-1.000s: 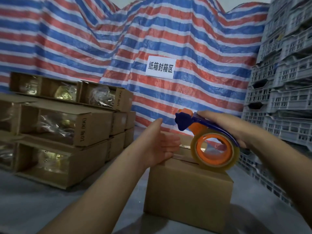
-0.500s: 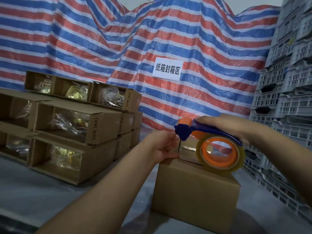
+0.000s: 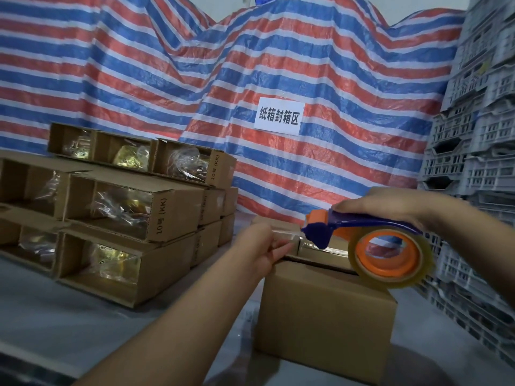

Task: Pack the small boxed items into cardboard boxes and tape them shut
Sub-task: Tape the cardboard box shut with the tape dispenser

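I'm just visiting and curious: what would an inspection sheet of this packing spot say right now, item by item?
Surface: grey floor or bench under the boxes.
Job's things: closed cardboard box in front; tape dispenser with a clear roll above its top seam; a strip of tape stretched from it.
Clutter: stack of open cartons on the left, with plastic-wrapped goods inside.
Grippers: left hand pinches the tape end at the box top; right hand grips the dispenser.
Cables: nothing seen.
Surroundings: striped tarp with a paper sign; grey plastic crates stacked on the right.
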